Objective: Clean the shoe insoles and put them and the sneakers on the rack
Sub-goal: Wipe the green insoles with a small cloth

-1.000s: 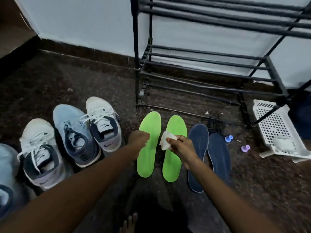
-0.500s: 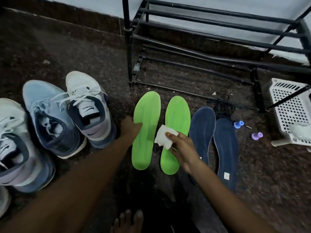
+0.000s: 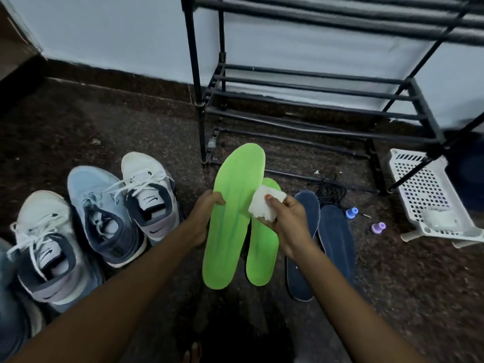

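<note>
My left hand point(image 3: 205, 216) grips the left edge of a bright green insole point(image 3: 230, 221), lifted off the floor and tilted toward me. My right hand point(image 3: 285, 221) pinches a folded white wipe point(image 3: 263, 206) against that insole's right side. A second green insole point(image 3: 263, 247) lies flat on the floor, partly under the raised one. Two dark blue insoles point(image 3: 332, 239) lie to its right. Several sneakers stand at the left: a white one point(image 3: 149, 197), a light blue one point(image 3: 104, 216) and another white one point(image 3: 44, 247). The black shoe rack point(image 3: 314, 100) stands against the wall.
A white perforated plastic basket point(image 3: 427, 195) sits on the floor by the rack's right leg. A blue small object point(image 3: 351, 213) and a purple one point(image 3: 378, 227) lie near the blue insoles, beside a tangle of black laces point(image 3: 328, 189). My bare toes point(image 3: 192, 353) show at the bottom edge.
My left hand has picked the left green insole up off the floor. My right hand has brought the wipe onto that insole. The view has tilted back up toward the rack.
</note>
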Tool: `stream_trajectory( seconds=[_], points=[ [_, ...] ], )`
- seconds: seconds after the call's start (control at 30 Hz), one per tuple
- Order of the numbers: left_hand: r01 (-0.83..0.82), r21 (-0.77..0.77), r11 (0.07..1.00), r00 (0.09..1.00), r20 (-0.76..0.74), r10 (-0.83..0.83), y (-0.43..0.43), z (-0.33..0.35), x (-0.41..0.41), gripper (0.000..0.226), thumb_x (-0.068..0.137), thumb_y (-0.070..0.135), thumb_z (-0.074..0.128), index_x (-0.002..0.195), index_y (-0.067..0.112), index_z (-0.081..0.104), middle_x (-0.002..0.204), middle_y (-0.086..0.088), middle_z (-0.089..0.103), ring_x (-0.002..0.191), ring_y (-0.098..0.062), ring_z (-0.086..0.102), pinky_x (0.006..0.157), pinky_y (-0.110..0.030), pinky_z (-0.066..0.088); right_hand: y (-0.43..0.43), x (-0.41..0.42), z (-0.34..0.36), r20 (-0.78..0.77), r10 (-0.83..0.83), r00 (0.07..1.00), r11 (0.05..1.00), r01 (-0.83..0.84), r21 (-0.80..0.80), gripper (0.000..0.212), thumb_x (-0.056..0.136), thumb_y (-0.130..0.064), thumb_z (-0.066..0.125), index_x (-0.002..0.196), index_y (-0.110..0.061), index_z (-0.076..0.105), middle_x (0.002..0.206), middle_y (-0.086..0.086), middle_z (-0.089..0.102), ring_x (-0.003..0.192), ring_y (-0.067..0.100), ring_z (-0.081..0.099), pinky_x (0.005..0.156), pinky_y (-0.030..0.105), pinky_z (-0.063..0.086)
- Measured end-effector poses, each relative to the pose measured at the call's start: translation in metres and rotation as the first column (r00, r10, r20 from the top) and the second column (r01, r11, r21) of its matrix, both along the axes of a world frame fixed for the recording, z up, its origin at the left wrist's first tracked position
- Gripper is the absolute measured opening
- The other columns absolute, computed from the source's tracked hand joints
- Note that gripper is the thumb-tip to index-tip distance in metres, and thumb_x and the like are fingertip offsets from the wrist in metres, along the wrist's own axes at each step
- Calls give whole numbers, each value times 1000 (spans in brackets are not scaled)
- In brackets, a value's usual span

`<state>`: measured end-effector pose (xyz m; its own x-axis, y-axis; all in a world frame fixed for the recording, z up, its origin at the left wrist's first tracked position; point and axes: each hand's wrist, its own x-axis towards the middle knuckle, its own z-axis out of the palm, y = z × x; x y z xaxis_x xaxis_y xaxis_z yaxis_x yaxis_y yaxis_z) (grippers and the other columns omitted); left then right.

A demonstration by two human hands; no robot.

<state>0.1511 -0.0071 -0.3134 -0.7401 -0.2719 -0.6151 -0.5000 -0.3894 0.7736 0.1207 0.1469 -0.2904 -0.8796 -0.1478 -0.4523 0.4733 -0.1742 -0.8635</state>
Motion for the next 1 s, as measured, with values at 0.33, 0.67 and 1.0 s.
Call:
stream_trajectory(
  seconds=[0.33, 0.67, 1.0],
  points=[
    [230, 368, 901, 954, -266, -135, 42, 44, -9, 41, 94, 25, 29, 114, 8, 60, 93, -10, 72, 75, -24, 69, 65, -33, 57, 9, -5, 36, -471, 117, 874, 940, 55, 336, 16, 92, -8, 48, 93, -24, 44, 92, 3, 55, 84, 24, 61, 67, 50, 55],
    [171, 563, 809, 953, -304, 11, 59, 11, -18, 93, 81, 76, 8, 118, 9, 61, 116, -16, 66, 104, -29, 65, 91, -43, 51, 20, -3, 13, -505, 259, 823, 901, -16, 434, 32, 87, 1, 52, 83, -30, 58, 78, -13, 61, 72, 3, 58, 65, 36, 55],
    [182, 629, 756, 932, -356, 72, 67, -9, -9, 90, 75, 76, 22, 124, 11, 60, 126, -18, 60, 111, -30, 61, 88, -41, 54, 15, 4, -4, -665, 483, 570, 711, 188, 678, 27, 83, -11, 53, 104, -21, 66, 111, -6, 65, 100, 10, 59, 72, 27, 49]
  ],
)
